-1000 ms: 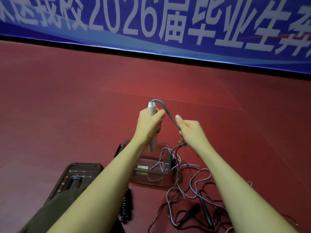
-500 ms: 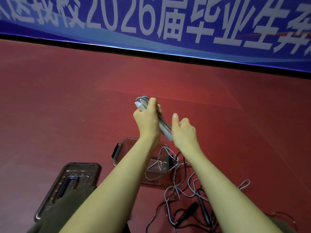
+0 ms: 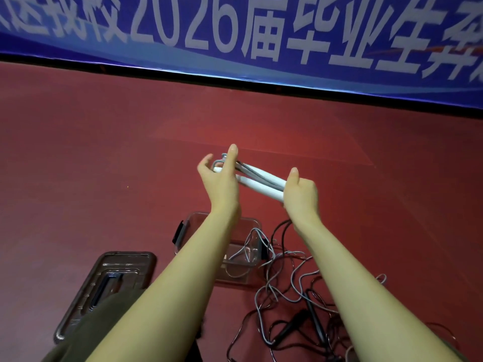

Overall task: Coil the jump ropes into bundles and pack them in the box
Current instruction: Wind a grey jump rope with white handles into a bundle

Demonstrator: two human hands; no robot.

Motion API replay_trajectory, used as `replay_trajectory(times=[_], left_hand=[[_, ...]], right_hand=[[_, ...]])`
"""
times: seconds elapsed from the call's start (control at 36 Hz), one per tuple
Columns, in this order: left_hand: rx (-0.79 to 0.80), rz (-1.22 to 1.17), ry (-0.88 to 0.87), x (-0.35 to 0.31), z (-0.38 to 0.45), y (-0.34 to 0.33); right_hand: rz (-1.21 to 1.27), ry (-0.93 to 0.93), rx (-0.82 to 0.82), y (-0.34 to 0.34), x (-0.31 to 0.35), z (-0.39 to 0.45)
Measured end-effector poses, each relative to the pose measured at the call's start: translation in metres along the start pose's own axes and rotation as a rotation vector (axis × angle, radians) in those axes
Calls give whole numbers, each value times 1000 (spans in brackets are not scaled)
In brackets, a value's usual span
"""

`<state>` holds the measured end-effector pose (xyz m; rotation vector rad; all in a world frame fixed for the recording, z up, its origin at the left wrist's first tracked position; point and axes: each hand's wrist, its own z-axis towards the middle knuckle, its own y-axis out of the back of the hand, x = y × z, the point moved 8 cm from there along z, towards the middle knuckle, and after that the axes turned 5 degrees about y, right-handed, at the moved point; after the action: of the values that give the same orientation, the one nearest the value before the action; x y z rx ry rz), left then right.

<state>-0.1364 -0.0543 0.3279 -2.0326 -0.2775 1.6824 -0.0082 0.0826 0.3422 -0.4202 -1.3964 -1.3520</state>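
Holding the white rope handles mid-air over the clear box: right hand grips one end, left hand fingers spread at the cord end. Risk: grey cord trailing to the floor snags the black ropes while coiling. Banner reads "2026届毕业生".

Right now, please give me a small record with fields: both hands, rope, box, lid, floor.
left hand: fingers spread, at the cord end of the white jump rope handles
right hand: grips the handles' other end
clear plastic box: open, grey cord inside
dark transparent lid: flat, left of box
red floor: tangled grey and black ropes right of box
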Motion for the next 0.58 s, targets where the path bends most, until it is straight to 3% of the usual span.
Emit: replay_trajectory(times=[0.08, 0.14, 0.22, 0.33, 0.58], left_hand=[[15, 370, -526, -39, -12, 1], [194, 695, -834, -52, -31, -20], [472, 1211, -1154, -43, -55, -45], [549, 1657, -1247, -14, -53, -42], [539, 1893, -1401, -7, -57, -38]], right_hand=[[-95, 38, 16, 8, 0, 3], [-152, 76, 35, 11, 2, 3], [-200, 122, 67, 12, 6, 2], [-218, 197, 148, 8, 12, 1], [-130, 214, 298, -3, 7, -7]])
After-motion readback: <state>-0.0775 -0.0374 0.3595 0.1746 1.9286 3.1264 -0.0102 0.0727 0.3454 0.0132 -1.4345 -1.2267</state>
